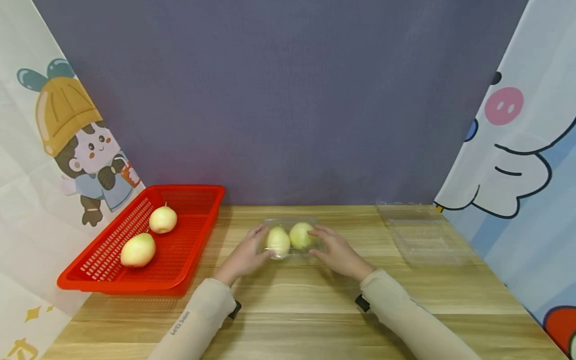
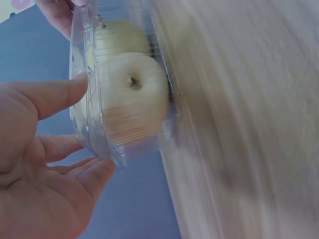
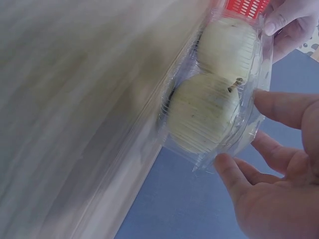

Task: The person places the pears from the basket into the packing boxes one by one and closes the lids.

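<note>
A clear plastic clamshell box (image 1: 294, 255) sits at the middle of the wooden table with two pale yellow-green pears in it, a left pear (image 1: 278, 242) and a right pear (image 1: 301, 235). My left hand (image 1: 245, 256) holds the box's left end, thumb and fingers at its rim, as the left wrist view shows. At the opposite end my right hand (image 1: 338, 253) grips the rim between thumb and fingers. Through the ribbed plastic wall (image 3: 202, 112) both pears show side by side in the right wrist view. The lid seems to lie over them.
A red plastic basket (image 1: 186, 280) stands on the left, holding a front pear (image 1: 138, 250) and a back pear (image 1: 163, 219). At the back right lies another clear plastic box (image 1: 427, 245), opened out. A grey-blue panel (image 1: 288, 110) rises behind the table.
</note>
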Tool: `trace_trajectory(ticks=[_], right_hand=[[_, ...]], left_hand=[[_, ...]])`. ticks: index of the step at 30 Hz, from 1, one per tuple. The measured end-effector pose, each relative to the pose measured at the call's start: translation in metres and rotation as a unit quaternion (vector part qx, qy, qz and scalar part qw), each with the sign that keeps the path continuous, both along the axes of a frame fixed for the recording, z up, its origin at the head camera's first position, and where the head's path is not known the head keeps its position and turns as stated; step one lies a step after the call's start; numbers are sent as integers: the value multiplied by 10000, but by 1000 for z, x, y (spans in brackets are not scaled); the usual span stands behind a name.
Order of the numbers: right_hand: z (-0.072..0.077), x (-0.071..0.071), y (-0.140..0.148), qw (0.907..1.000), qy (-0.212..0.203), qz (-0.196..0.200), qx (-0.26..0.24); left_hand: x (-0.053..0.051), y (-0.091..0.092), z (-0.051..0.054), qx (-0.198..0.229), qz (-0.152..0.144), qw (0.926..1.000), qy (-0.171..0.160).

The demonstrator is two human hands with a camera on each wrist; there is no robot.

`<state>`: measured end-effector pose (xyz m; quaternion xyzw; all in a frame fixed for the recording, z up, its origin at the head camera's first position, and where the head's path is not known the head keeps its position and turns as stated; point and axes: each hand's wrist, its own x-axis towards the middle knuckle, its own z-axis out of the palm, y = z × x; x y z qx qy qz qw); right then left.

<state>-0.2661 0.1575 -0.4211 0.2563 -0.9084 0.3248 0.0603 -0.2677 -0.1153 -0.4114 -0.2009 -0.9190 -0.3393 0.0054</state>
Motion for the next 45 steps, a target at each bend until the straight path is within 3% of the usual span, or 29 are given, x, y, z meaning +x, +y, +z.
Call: trace_trajectory(ticks=[6, 15, 28, 45], right_hand=[[1, -6, -11, 10000, -11, 49, -25], [4, -12, -22, 9998, -186, 78, 94], [9, -13, -29, 9994, -267, 54, 232], [9, -21, -38, 9994, -81, 139, 297]], left_hand=[[-3, -7, 1, -120, 179, 9998, -37], [-5, -12, 4, -447, 391, 9980, 227], [-2, -13, 9, -676, 587, 9957, 231], [-7, -22, 9, -412, 645, 9970, 78]])
